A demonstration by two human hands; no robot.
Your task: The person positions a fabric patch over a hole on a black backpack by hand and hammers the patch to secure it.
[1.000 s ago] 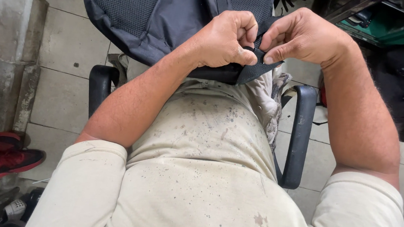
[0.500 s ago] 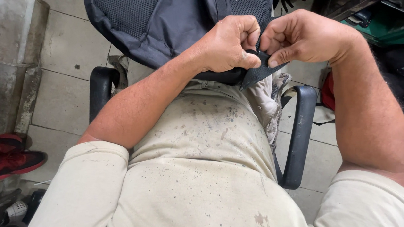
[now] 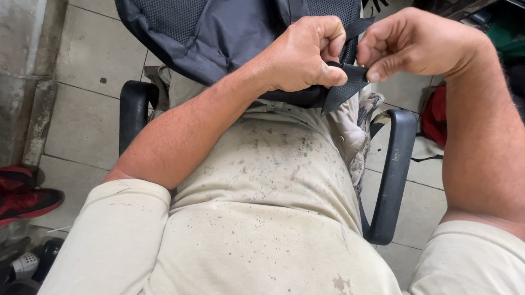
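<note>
While both hands pinch backpack strap (image 3: pixel 342 91)

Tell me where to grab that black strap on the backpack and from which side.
Grip the black strap at its flat free end, which sticks out below the left hand and right hand. Come from the right side, probably thumb over finger across its width: the webbing is thin and flat, and the backpack blocks the far side.
</note>
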